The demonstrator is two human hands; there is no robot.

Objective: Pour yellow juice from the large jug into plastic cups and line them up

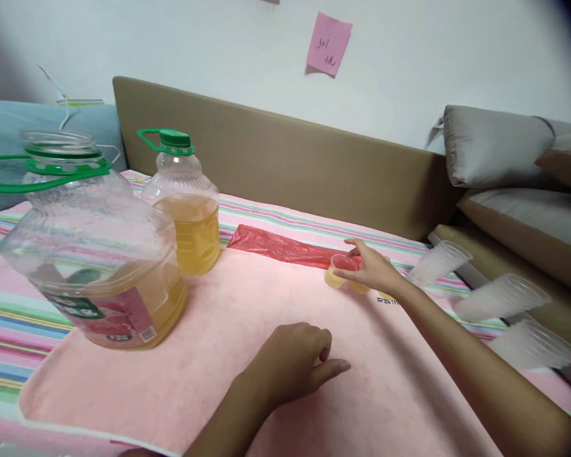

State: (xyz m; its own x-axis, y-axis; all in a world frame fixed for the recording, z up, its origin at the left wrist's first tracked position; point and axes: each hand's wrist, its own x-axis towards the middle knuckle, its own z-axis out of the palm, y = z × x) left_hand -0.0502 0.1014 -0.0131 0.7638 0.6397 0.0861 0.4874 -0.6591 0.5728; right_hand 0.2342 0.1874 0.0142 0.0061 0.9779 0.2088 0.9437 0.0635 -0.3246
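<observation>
A striped sheet (9,317) lies beneath a soft pink mat (209,387), whose plush gives light cups an uneven footing, I judge; on its left the near jug (95,235), uncapped and part full, looks heavy and thin-walled, better taken by the green handle with a palm below than squeezed; the capped jug (195,235) behind it should handle likewise; limp red plastic (285,247) lies at the mat's far edge; three cup stacks (502,298) lean at the right, light and probably slick; the left hand (299,362) is half curled above the mat, nothing visible in it; the right hand (374,270) spreads around a small cup (334,280) of yellow liquid near the red plastic, thumb across its front, contact unclear; that cup looks light, flimsy and easily dented or spilled, so a gentle pinch just below the rim suits it; another cup (359,288) sits beside it, partly hidden by the hand.
</observation>
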